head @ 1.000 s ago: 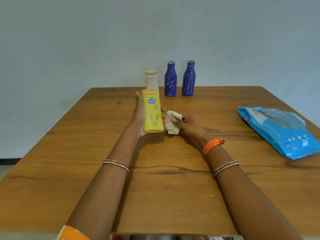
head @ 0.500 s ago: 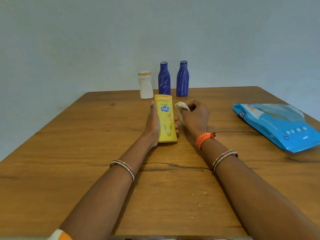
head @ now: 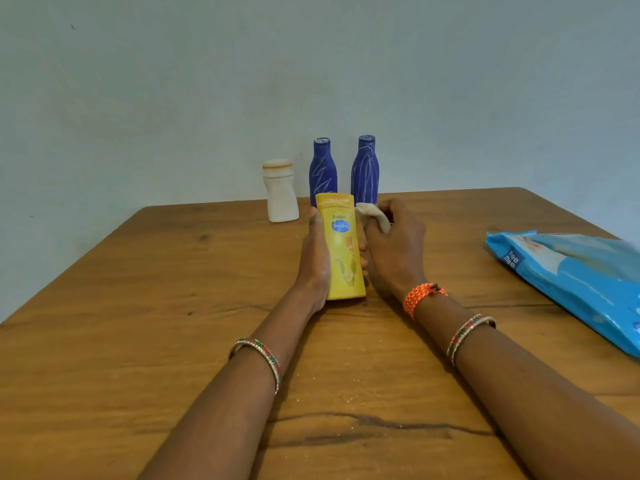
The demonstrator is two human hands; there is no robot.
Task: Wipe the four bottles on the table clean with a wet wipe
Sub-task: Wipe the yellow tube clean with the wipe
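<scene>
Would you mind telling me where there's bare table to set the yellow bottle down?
Bare wood lies left of the left hand and white bottle, and near, between the forearms. It is crowded behind the yellow bottle, around both blue bottles, and at right by the wipes pack.

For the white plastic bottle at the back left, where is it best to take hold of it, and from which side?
Grip the white plastic bottle around its narrower waist under the cap, probably from its left: it stands upright, and the two blue bottles stand close on its right.
</scene>
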